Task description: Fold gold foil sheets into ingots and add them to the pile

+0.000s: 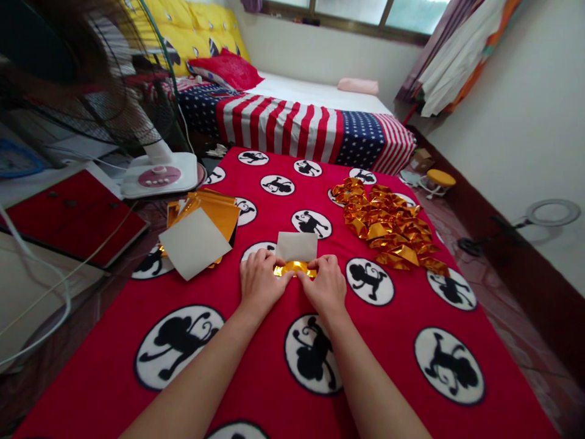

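Observation:
A sheet of gold foil paper (pixel 297 246) lies in front of me, its pale grey back facing up and its near edge turned over to show shiny gold. My left hand (pixel 264 277) grips the left end of that turned edge between thumb and fingers. At the right end, my right hand (pixel 325 281) pinches the same edge, the two thumbs close together at the middle. A stack of gold foil sheets (pixel 223 213) sits to the left, with a grey-backed sheet (pixel 195 244) on top. Many folded gold foil pieces (pixel 388 222) are heaped in rows on the right.
A red cloth with monkey prints (pixel 256 378) covers the surface under my hands. An electric fan (pixel 159 174) stands at the left by a red-topped box (pixel 73 213). Beyond is a bed (pixel 292 128); a ring light (pixel 553 212) and yellow stool (pixel 440 178) are at the right.

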Motion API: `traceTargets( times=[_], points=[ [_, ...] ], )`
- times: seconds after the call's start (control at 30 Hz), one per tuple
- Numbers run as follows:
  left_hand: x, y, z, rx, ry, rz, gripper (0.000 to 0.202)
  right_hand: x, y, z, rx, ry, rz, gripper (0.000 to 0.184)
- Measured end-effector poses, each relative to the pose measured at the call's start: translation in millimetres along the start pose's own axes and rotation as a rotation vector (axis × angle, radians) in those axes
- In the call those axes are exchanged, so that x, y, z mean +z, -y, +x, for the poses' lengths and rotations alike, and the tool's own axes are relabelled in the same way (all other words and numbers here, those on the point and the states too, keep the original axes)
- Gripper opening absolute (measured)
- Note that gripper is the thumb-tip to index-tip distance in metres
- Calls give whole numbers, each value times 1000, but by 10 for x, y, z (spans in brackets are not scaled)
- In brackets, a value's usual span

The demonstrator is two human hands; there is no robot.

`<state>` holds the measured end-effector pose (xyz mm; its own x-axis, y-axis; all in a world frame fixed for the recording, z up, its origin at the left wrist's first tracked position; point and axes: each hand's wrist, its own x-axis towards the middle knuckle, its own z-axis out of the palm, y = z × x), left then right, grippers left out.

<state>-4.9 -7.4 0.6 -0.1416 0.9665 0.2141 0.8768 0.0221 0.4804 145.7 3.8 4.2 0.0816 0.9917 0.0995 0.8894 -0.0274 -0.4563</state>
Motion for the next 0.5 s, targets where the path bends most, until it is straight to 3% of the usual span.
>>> traceTargets(
  times=[0.13,0.27,0.4,0.5],
  points=[
    [-45,72,29,8,84,-45,14,-34,-83,28,-4,70,69,11],
    [-85,141,58,11,151,-79,20,-82,-143,82,0,115,143,21],
    [-75,147,51,15,112,-95,16,-93,-127,90,8,98,133,14],
    [-57,131,33,16,85,-85,14,-69,-68,2,-49,-8,87,11]
  ],
)
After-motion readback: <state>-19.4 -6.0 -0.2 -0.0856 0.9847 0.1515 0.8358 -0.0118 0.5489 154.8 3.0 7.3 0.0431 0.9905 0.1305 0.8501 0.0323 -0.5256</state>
